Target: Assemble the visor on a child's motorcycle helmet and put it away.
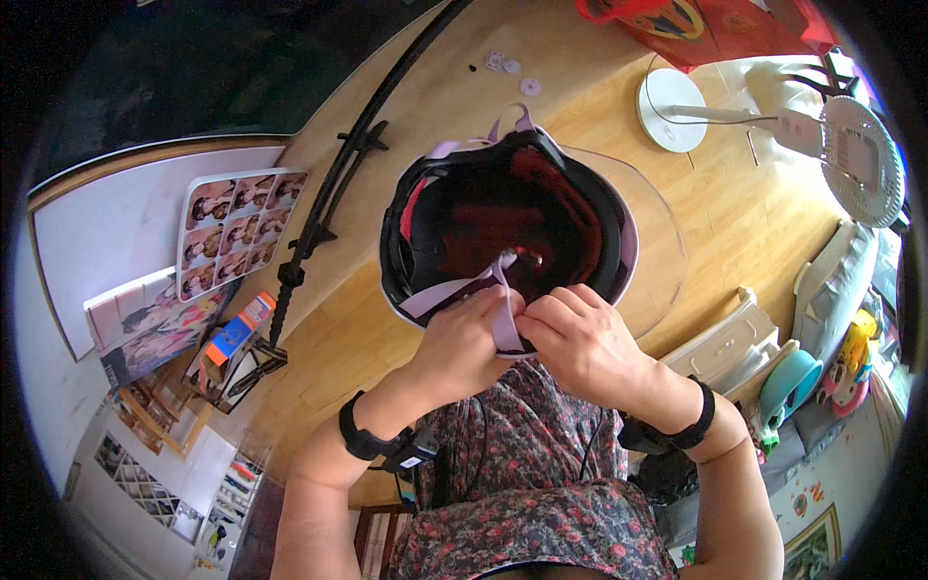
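Observation:
An upturned helmet [607,246] rests just beyond my hands, its black padded rim and dark red lining facing up. A clear visor [665,227] curves out along its right side. Lavender straps [433,294] lie across the near part of the opening, and one forms a loop between my hands. My left hand [462,333] is closed on the lavender strap at the near rim. Close beside it, my right hand [585,333] has its fingers pinched together at the same spot; what lies inside that pinch is hidden. A small shiny end piece [527,257] shows above the strap.
Small white discs [530,87] lie beyond the helmet. A black pole-like stand [324,198] slants along the left. At the far right are a white fan [855,159] and a red bag [715,34]. Pale drawers [720,338] stand at right.

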The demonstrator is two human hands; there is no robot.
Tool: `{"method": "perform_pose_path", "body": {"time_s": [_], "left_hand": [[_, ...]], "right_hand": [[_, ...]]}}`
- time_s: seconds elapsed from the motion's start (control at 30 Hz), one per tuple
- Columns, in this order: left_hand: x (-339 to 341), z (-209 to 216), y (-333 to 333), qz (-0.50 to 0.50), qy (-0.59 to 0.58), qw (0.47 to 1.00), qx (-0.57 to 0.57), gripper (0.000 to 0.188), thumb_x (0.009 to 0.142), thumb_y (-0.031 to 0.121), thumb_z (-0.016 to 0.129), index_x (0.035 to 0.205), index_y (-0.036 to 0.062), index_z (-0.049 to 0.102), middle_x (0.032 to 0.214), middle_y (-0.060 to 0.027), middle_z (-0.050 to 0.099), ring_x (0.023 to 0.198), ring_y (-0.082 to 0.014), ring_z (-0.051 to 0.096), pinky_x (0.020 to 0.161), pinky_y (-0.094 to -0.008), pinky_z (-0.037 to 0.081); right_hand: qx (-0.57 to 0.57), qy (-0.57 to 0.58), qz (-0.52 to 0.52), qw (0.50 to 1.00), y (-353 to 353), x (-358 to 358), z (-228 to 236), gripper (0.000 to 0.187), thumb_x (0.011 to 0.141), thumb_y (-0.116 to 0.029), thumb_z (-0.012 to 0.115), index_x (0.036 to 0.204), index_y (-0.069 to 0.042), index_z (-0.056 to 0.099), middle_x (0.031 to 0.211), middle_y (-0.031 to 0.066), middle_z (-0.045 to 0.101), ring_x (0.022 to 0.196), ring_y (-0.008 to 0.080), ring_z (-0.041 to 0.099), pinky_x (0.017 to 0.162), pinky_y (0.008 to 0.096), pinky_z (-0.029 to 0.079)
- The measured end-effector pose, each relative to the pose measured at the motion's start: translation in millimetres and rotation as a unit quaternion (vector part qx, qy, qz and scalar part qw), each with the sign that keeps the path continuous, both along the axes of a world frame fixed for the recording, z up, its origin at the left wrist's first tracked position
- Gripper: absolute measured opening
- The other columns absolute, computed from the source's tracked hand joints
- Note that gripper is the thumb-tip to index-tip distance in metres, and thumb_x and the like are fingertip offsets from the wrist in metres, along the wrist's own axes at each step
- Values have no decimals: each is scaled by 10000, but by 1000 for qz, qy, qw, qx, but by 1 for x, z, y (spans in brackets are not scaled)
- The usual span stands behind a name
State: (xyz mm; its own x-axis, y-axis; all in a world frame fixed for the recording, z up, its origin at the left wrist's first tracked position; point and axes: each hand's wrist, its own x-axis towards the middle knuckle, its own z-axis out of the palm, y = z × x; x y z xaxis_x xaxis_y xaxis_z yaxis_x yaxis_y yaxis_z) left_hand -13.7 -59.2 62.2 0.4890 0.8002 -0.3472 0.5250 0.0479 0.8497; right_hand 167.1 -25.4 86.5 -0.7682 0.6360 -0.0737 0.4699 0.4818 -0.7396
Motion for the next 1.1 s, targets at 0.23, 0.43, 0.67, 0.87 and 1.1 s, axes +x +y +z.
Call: {"method": "perform_pose_path", "body": {"time_s": [0.23, 0.43, 0.67, 0.87, 1.1], "left_hand": [[-3, 29, 3, 57, -54, 997, -27, 363, 614, 121, 724, 918, 34, 545, 891, -94, 562, 822, -299, 565, 688, -372, 464], [-4, 51, 0, 35, -13, 999, 35, 414, 574, 75, 703, 942, -23, 541, 881, -141, 551, 836, -316, 559, 691, -378, 466], [-7, 72, 6, 37, -42, 997, 55, 419, 540, 35, 714, 923, 10, 544, 893, -132, 560, 848, -335, 547, 746, -407, 462], [-1, 77, 2, 23, -19, 998, 51, 398, 547, 29, 704, 912, 7, 548, 875, -120, 556, 849, -331, 539, 751, -402, 453], [-3, 74, -6, -7, -18, 995, 96, 324, 558, 32, 682, 860, 14, 566, 887, -111, 579, 835, -317, 541, 733, -397, 457]], "right_hand": [[-3, 12, -10, 1000, -1, -4, 27, 312, 625, -135, 548, 894, 23, 567, 758, 54, 455, 707, 192, 489, 597, 288, 420], [-11, 43, -21, 999, -3, 1, 38, 329, 615, -135, 550, 904, 22, 572, 785, 56, 473, 707, 193, 487, 608, 302, 421], [-36, 134, -39, 990, -3, 9, 43, 307, 675, -140, 567, 958, -24, 539, 904, 88, 534, 771, 215, 536, 648, 315, 443], [-49, 161, -30, 985, -7, 17, 40, 285, 673, -129, 565, 937, -26, 532, 923, 102, 545, 792, 230, 549, 662, 326, 460], [-71, 184, -28, 980, -7, 19, 41, 255, 666, -157, 586, 880, -26, 543, 931, 118, 562, 851, 249, 562, 715, 352, 467]]}}
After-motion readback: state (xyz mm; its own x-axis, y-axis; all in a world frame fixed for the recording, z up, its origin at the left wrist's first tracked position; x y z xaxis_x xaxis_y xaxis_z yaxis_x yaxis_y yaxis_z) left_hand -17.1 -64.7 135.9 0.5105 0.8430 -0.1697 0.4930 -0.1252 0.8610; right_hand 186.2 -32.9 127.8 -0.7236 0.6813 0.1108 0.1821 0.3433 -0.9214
